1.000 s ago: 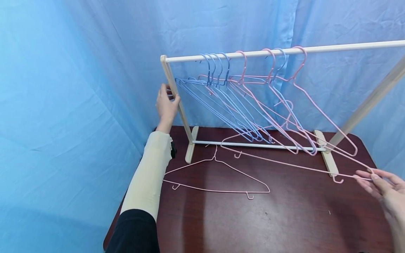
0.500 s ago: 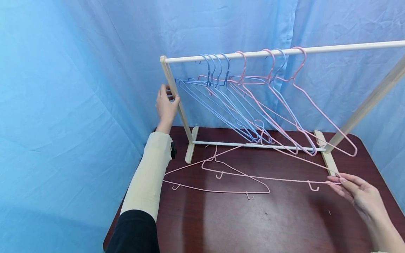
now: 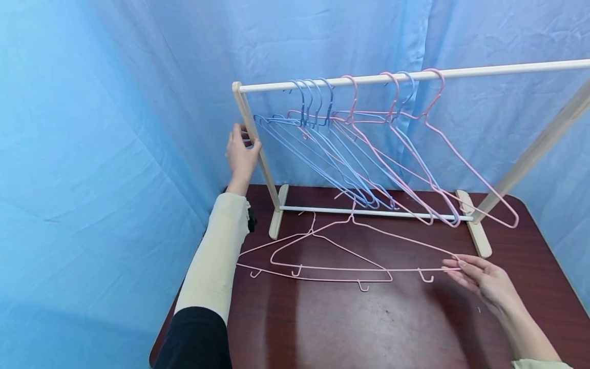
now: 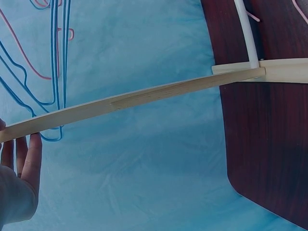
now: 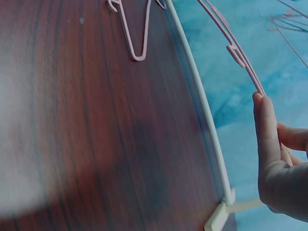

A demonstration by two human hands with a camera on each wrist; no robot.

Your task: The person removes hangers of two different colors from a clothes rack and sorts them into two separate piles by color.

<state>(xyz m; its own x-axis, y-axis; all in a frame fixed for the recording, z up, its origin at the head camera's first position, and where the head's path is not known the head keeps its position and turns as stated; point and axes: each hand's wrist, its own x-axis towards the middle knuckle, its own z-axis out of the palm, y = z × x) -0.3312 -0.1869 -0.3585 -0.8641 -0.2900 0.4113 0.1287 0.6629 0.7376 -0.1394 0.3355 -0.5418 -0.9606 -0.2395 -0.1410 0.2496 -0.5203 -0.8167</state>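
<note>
Your right hand (image 3: 484, 281) pinches the right corner of one pink hanger (image 3: 350, 268), whose outline crosses a second pink hanger (image 3: 318, 280) on the near left table (image 3: 415, 328). Your left hand (image 3: 243, 155) grips the left post (image 3: 267, 174). You are apparently positioning the held hanger; moving it calls for keeping its hook clear of the blue hangers (image 3: 330, 102).

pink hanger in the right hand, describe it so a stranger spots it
Find the clothes rack on the brown table. Below its lower rail in the head view, the right hand pinches one corner of a pink hanger. It is the only hanger held by hand.
</note>
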